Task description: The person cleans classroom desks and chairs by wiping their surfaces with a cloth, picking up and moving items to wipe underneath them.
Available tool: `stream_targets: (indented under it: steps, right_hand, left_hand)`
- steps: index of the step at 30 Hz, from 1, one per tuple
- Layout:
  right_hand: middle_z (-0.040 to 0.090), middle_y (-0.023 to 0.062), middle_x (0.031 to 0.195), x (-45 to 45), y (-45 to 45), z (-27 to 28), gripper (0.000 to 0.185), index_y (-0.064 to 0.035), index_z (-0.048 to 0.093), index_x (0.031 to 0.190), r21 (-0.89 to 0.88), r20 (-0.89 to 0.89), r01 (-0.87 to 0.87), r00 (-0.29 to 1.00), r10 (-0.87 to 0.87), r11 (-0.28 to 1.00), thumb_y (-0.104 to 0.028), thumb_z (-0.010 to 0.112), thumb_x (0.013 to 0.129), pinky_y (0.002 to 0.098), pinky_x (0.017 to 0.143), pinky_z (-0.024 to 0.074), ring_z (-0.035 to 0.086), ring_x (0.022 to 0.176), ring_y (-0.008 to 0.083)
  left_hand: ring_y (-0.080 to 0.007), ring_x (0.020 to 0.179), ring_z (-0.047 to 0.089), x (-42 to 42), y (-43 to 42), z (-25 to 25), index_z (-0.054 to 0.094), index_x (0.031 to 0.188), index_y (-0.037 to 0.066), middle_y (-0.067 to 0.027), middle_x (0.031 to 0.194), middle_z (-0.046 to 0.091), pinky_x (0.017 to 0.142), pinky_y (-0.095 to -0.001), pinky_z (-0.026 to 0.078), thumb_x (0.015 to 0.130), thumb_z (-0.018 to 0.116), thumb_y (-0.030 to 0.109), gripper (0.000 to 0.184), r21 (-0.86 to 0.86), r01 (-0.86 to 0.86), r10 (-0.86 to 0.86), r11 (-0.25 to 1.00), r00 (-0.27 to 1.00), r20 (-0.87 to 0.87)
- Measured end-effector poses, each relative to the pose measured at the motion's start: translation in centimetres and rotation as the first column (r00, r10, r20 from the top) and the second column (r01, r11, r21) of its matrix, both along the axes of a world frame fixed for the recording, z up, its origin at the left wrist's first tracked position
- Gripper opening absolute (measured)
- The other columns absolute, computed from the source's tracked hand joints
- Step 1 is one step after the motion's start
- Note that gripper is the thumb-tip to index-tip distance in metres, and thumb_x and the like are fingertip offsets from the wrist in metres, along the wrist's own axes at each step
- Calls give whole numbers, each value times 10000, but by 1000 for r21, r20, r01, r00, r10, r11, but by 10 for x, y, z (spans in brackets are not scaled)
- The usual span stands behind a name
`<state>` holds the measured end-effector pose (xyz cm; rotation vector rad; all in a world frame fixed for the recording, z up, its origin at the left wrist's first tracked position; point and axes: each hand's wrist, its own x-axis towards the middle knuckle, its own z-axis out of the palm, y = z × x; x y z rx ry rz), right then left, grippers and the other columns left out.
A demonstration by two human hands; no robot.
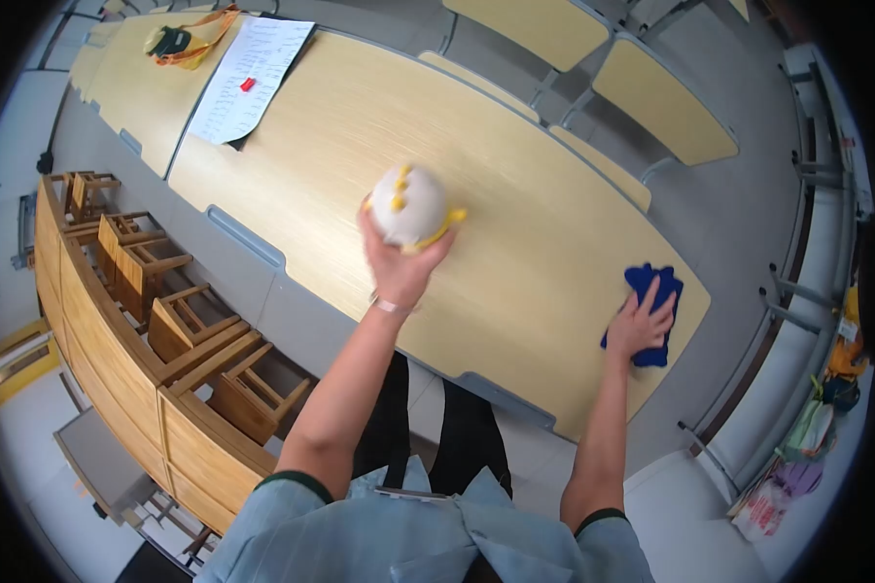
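The blue cloth (647, 278) lies on the table (515, 253), near its right end. The right hand (640, 325) is flat over it, fingers spread and pressing down rather than closed around it. A white round object with yellow bumps (410, 206), slightly blurred, is over the table's middle. The left hand (405, 270) cups it from the near side, opened wide to its curve; whether it touches the tabletop cannot be told.

At the table's left end lies a written sheet (264, 60) with a small red item (248, 85) on it, over something dark. Past that end, on the adjoining table (124, 83), is a green item with orange straps (173, 41). Pale chairs (663, 102) stand along the table's far side. Wooden chairs (191, 321) stand off its near left side, beside a curved wooden surface (112, 355). Colorful bags (799, 437) are well beyond the table's right end.
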<state>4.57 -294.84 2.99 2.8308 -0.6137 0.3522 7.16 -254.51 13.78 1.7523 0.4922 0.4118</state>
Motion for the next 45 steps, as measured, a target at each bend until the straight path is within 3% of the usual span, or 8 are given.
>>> stream_targets:
  steps: [9,14,19,21,25,33,36,45]
  right_hand:
    - [391,127,1554,187,277,20,552,-306,485,1460,96,87,-541,840,535,835,-428,598,933,571,882,382,389,1342,391]
    - [506,138,1422,88,471,36,436,-201,547,1326,282,124,-916,329,936,285,-240,571,893,482,803,449,497,1259,330]
    - [384,111,1588,-32,452,55,497,-241,589,1378,721,188,-682,20,982,-124,-148,593,890,461,993,392,412,1408,279]
    - [394,100,1587,-41,410,53,600,-276,588,1387,736,115,-665,-66,991,-130,-240,718,803,452,981,373,434,1379,248]
    - [322,140,1621,8,390,59,730,-365,606,1364,693,70,-719,138,988,51,-360,840,672,493,973,356,429,1327,288]
    - [379,165,1547,212,478,23,660,-366,536,1424,266,291,-820,570,769,507,-375,751,800,521,939,357,421,1302,347]
    - [456,128,1485,242,491,17,587,-342,519,1421,320,217,-744,661,719,587,-448,685,867,551,985,333,420,1321,371]
    - [559,142,1325,-25,439,55,413,-252,662,1258,485,87,-872,127,988,70,-249,617,848,491,887,398,520,1165,310]
  left_hand:
    - [-215,1070,643,-116,116,25,508,1271,6,-99,1185,622,930,-351,544,646,909,96,749,-47,-312,308,949,948,-80]
    - [-208,1022,672,-111,164,28,573,1224,-11,-101,1130,672,919,-342,548,680,887,71,632,88,-379,379,921,925,25]
    - [-214,996,683,-89,210,30,593,1210,-18,-110,1130,683,915,-342,551,686,881,57,602,61,-346,345,936,938,26]
    - [-208,986,684,-71,218,29,589,1196,-30,-118,1107,682,892,-333,557,684,884,55,597,25,-347,347,937,938,19]
    - [-212,1007,671,-48,239,5,493,1273,-32,-130,1134,650,892,-338,555,681,898,78,725,22,-318,319,948,946,-65]
    - [-247,1149,617,9,265,-19,344,1391,36,-140,1266,539,928,-359,570,679,929,160,929,135,-220,213,966,975,65]
    - [-241,1140,627,28,269,-15,318,1386,32,-140,1238,546,897,-336,595,695,926,166,930,73,-166,161,983,984,74]
    - [-207,1023,646,55,261,-29,394,1302,28,-114,1156,582,877,-332,563,644,945,199,875,23,-222,215,975,962,170]
